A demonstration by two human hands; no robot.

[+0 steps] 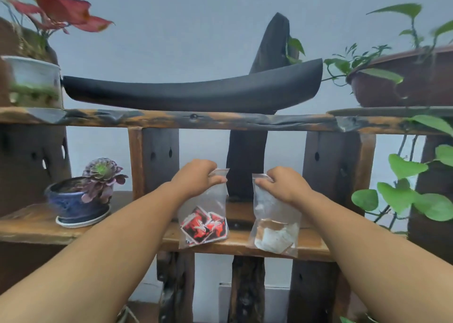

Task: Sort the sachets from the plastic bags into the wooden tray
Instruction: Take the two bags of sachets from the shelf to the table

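Two clear plastic bags hang in the middle of the frame, one in each hand. The left hand [198,178] pinches the top edge of the left bag [204,200], with its thumb and fingers pressed together on the plastic. The right hand [282,185] pinches the top corner of the right bag [272,207] the same way. The two bags are near each other but do not touch.

Red and black sachets [204,227] sit in a heap at the bottom of the left bag. White and brown sachets [274,237] sit at the bottom of the right bag. The bottoms of both bags are down by the lower shelf [36,227] of a wooden rack. I cannot tell if they rest on it.

At the lower left, a blue pot [71,205] with a purple plant [103,173] stands on that shelf. In the middle of the upper shelf [171,120] lies a long dark curved piece [196,92]. A white pot [34,77] stands at the upper left, under red leaves [63,11]. A brown pot [404,77] stands at the upper right. Green leaves [404,195] hang down the right side of the frame.
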